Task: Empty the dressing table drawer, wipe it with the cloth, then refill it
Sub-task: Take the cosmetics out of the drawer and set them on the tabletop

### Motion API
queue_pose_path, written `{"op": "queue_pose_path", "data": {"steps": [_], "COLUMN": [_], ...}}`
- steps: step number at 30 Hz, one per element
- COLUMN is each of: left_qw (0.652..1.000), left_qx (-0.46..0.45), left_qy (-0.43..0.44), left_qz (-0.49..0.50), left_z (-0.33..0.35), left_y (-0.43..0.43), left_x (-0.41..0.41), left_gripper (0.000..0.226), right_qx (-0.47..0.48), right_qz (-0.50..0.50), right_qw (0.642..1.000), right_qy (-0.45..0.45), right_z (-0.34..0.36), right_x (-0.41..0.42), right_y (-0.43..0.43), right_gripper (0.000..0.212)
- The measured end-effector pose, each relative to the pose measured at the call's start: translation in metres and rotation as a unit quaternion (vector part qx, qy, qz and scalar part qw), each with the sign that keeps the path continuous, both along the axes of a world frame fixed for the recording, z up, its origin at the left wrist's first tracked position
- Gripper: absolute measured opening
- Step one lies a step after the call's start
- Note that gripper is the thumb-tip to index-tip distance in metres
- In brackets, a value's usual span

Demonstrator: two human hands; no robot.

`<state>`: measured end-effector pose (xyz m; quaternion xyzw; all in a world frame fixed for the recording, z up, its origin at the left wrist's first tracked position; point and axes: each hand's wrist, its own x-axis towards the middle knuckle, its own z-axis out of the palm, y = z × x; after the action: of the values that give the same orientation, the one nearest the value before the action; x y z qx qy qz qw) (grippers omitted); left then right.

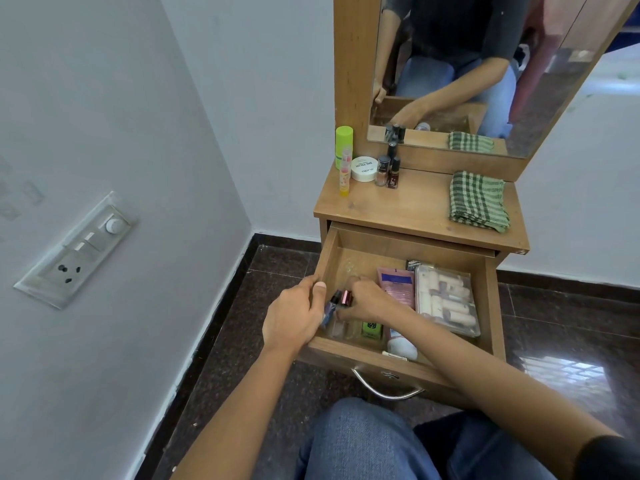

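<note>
The wooden drawer (363,247) of the dressing table stands pulled out. My left hand (294,315) rests on its left front corner, fingers curled over the rim beside a small dark-capped bottle (333,303). My right hand (369,301) reaches into the drawer and grips a small bottle with a shiny pink cap (346,298). Inside lie a pink tube (398,284), a clear plastic box (446,299) of pale rollers, a green item (371,330) and a white tube (401,344). The folded green checked cloth (479,200) lies on the table top at the right.
On the table top (408,202) at the back left stand a green bottle (343,145), a slim yellow-pink tube (345,174), a white round jar (364,168) and nail polish bottles (388,169). A mirror (485,64) rises behind. A wall with a socket panel (76,251) is at left.
</note>
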<state>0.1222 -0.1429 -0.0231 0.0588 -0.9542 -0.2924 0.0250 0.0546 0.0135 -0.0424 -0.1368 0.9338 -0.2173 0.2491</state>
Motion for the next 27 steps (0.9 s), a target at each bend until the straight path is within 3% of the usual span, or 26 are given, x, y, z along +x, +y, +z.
{"op": "queue_pose_path", "data": {"steps": [8, 14, 22, 27], "left_qw": [1.000, 1.000, 1.000, 1.000], "left_qx": [-0.003, -0.005, 0.010, 0.009], "left_qy": [0.007, 0.004, -0.002, -0.001], "left_qz": [-0.001, 0.003, 0.002, 0.000], "left_z": [-0.001, 0.000, 0.000, -0.001], "left_y": [0.000, 0.001, 0.000, 0.000], "left_x": [0.000, 0.001, 0.000, 0.000], "left_gripper": [0.048, 0.047, 0.048, 0.048], "right_qx": [-0.125, -0.149, -0.246, -0.231], "right_qz": [-0.065, -0.077, -0.150, -0.206], "right_qw": [0.989, 0.985, 0.937, 0.916], "right_qy": [-0.049, -0.035, 0.196, 0.255], "right_z": [0.012, 0.023, 0.109, 0.115], "right_x": [0.016, 0.027, -0.049, -0.099], "right_y": [0.000, -0.002, 0.010, 0.008], "right_gripper": [0.057, 0.058, 0.041, 0.040]}}
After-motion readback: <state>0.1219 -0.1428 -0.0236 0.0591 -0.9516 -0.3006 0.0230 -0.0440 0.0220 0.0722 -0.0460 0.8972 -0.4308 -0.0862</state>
